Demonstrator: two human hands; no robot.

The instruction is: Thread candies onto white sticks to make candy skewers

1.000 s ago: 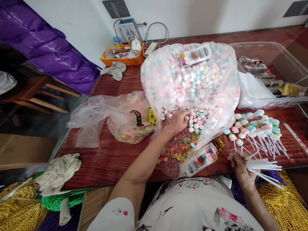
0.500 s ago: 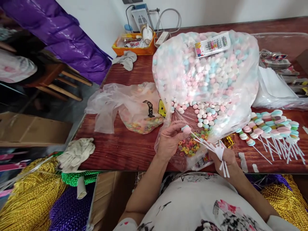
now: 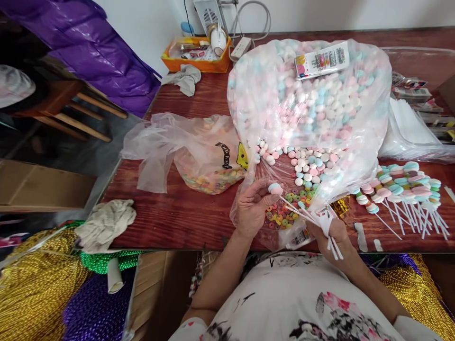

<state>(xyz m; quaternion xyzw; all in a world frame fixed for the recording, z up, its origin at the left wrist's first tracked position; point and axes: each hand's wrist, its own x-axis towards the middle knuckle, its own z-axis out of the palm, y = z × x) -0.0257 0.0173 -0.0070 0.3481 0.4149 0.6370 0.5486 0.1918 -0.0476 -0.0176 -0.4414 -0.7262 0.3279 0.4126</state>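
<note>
Left hand [image 3: 250, 212] pinches candy discs [image 3: 275, 189] | right hand [image 3: 334, 236] clamps white sticks [image 3: 325, 222], 1 meeting discs | done: filled skewers [image 3: 405, 184], right of frame | seemingly remaining: loose candies [image 3: 313, 170], centre

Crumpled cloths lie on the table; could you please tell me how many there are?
2: the grey cloth beside the orange box, and the cream cloth at the near left corner of the table. Others may be hidden.
</note>
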